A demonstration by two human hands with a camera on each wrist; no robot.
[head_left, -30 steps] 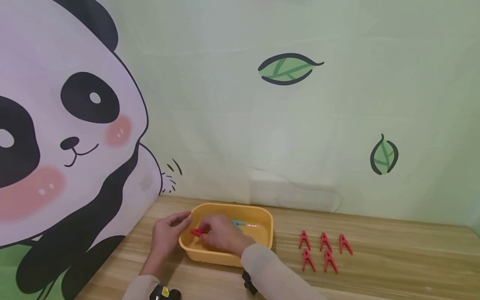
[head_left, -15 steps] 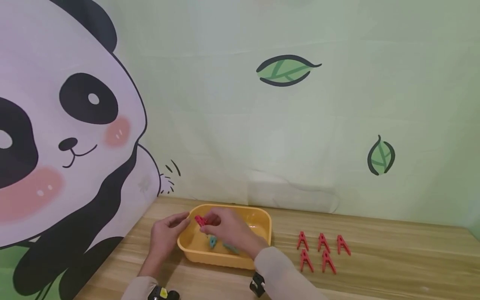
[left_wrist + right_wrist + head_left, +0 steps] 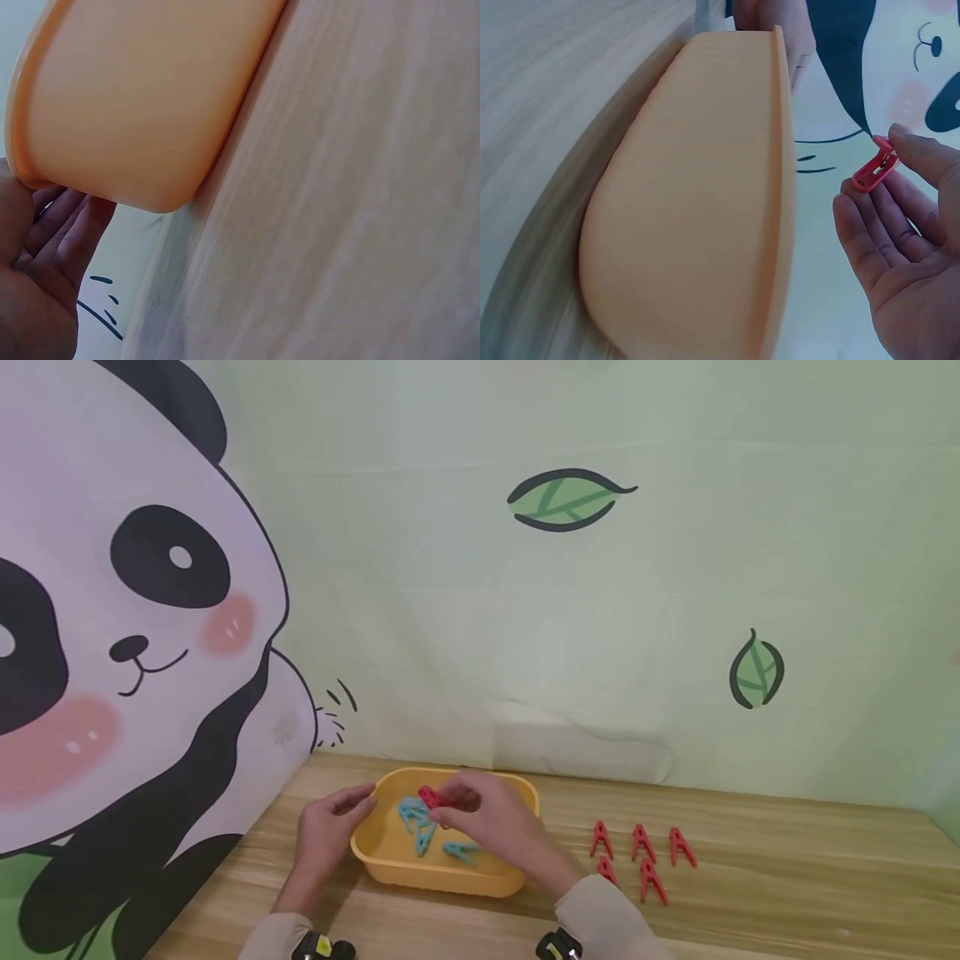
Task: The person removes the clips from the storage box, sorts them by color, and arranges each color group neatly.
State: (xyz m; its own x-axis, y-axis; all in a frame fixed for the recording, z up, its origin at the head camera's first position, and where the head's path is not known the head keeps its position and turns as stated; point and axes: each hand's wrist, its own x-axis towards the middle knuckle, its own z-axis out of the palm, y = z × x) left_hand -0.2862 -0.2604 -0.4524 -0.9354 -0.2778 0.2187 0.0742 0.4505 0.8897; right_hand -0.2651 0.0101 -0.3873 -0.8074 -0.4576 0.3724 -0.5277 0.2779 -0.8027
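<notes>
My right hand (image 3: pixel 498 822) is over a yellow plastic bin (image 3: pixel 442 880) and pinches a red clothespin (image 3: pixel 431 797) between thumb and fingers. In the right wrist view the same red clothespin (image 3: pixel 871 171) shows above the bin's rim level, apart from the wall. My left hand (image 3: pixel 321 839) holds the bin's left end, its thumb at the rim; the left wrist view has its fingers (image 3: pixel 81 238) against the outer wall. Inside the bin lie several blue clothespins (image 3: pixel 424 841), partly hidden behind the right hand.
To the right of the bin, several red clothespins (image 3: pixel 653 882) lie in two rows on the wooden table (image 3: pixel 780 885); the right sleeve is close to the nearer row. Behind the table hangs a pale green backdrop (image 3: pixel 420 627) with a panda and leaves.
My right hand has lifted the red clothespin from low in the bin and moved right with it, uncovering more blue clothespins. The left hand stays at the bin's left end.
</notes>
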